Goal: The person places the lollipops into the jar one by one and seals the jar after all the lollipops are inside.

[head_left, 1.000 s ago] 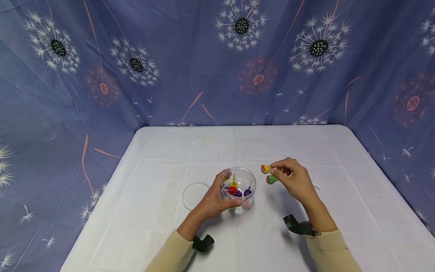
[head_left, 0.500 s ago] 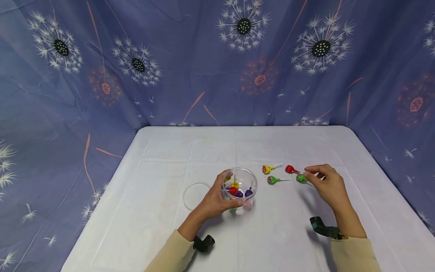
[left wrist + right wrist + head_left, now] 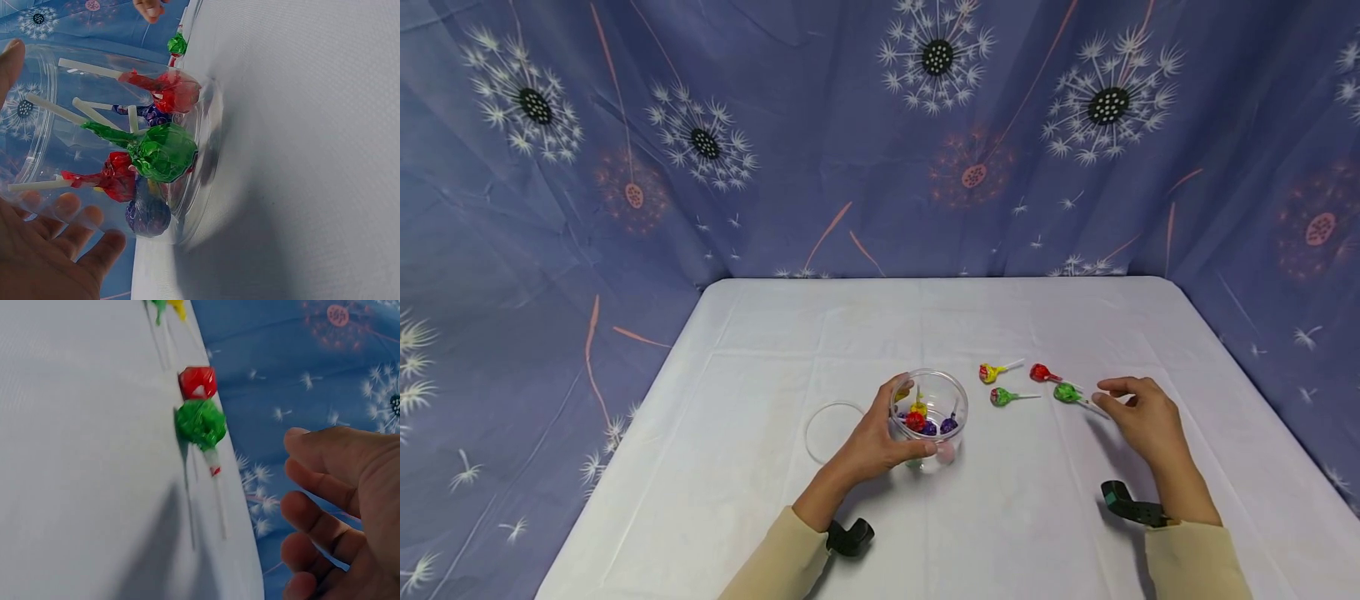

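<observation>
My left hand [image 3: 872, 442] grips a clear plastic jar [image 3: 942, 390] near the middle of the table, thumb on the near side. Its top is uncovered. Inside are several wrapped lollipops, among them a green one [image 3: 164, 153], a red one [image 3: 177, 92] and a purple one [image 3: 148, 214]. To the right, my right hand [image 3: 1150, 421] hovers beside the stick of a green lollipop [image 3: 1065, 392], fingers loosely bent; the right wrist view shows a gap between fingertips and stick. A red lollipop [image 3: 1040, 372] lies just behind that green one.
Between jar and right hand lie a yellow lollipop [image 3: 989, 372] and a second green lollipop [image 3: 1002, 397]. A round, pale-rimmed ring or lid [image 3: 831, 405] lies left of the jar, partly behind the left hand. A patterned blue curtain [image 3: 820, 150] surrounds the white table [image 3: 715, 500].
My right hand has moved rightward from the yellow lollipop, past the red and right-hand green ones, which now show uncovered. The left hand and jar stay in place.
</observation>
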Motion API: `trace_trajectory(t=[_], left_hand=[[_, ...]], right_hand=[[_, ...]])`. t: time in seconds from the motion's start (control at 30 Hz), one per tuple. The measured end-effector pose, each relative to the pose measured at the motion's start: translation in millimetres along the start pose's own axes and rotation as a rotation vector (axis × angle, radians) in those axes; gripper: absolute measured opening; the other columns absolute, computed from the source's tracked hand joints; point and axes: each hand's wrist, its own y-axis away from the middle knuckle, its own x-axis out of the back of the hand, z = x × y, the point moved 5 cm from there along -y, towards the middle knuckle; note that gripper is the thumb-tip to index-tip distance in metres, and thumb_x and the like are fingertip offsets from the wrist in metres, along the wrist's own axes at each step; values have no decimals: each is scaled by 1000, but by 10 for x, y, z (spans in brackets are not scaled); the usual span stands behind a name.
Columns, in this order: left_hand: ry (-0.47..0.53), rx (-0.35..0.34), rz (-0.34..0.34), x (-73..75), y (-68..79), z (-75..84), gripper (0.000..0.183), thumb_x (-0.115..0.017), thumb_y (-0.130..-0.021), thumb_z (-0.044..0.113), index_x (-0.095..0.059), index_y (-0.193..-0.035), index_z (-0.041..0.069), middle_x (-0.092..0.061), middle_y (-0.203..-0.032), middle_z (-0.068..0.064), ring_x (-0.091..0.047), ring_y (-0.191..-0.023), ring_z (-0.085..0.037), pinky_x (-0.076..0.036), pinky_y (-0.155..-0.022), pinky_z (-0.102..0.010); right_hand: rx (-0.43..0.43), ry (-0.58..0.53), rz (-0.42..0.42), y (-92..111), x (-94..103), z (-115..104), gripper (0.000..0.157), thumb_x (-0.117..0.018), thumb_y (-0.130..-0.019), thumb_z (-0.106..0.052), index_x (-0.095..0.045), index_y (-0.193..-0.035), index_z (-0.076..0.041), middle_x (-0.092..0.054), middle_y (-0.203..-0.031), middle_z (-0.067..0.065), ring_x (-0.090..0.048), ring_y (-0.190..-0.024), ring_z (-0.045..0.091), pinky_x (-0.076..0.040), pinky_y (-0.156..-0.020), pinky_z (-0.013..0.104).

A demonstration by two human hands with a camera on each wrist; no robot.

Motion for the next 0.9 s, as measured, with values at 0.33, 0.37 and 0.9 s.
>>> trace_trajectory(t=[0.33,0.37,0.9], left_hand=[[-5,-2,5,-4,-6,5,97,-79,-72,44,-18,-146,37,-33,-151,3,-36,-137,-25,-27,-112,-53],[-6,-1,6,-3,-5,8,97,-79,-71,44,-18,-146,37,-34,-151,3,-36,-137,-25,-27,-112,-53],[10,-9,2,7,-3,5,97,-80,-71,44,-18,-145,37,-33,-151,3,-35,-137,-27,-27,-112,-53]], right_hand=[[-45,34,-74,-1,-123,184,31,-60,-90,-25,-65,-110,-1,-58,-103,21,-54,-93,34,-37,-63,29],[-52,36,-84,-2,-138,197,32,-60,-90,-26,-65,-110,-1,-57,-105,22,-54,-95,36,-38,-63,30],[-111,41,-167,-44,-307,300,30,-58,-90,-23,-65,-108,0,-57,-106,26,-55,-92,37,-38,-64,31]])
